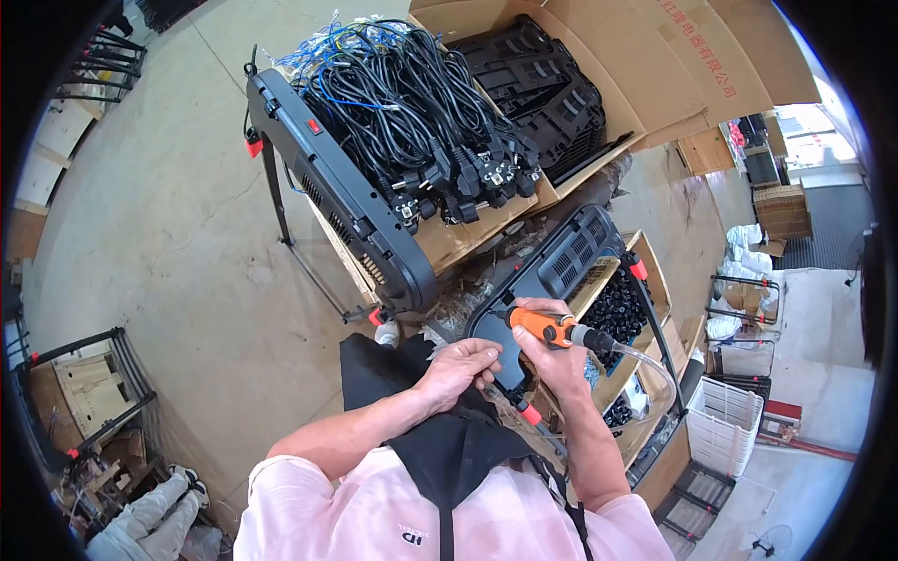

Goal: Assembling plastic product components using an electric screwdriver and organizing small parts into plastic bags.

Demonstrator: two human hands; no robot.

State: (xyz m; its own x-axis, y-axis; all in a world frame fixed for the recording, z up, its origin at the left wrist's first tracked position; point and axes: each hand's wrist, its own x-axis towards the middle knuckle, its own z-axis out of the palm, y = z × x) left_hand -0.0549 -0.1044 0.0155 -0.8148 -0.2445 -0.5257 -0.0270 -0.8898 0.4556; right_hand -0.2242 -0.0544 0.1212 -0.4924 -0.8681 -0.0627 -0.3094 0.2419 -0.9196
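Note:
My right hand point(554, 360) is wrapped round an orange air screwdriver point(540, 325), its dark tip pointing left over a black plastic housing point(575, 252) with vent slots. A clear hose point(645, 355) runs from the tool's back end. My left hand point(458, 369) is beside the housing's near end, thumb and fingers pinched together; whatever they hold, if anything, is too small to make out. A second black housing point(337, 196) with a red switch point(313, 125) stands farther left, apart from both hands.
Ahead, a cardboard box point(645, 65) holds black plastic parts point(533, 84) beside bundled black plug cables point(402, 103). To the right, a wooden bin point(659, 262) contains small black parts point(613, 309). A white crate point(725, 421) stands farther right. Black tube frames point(84, 393) are at the left.

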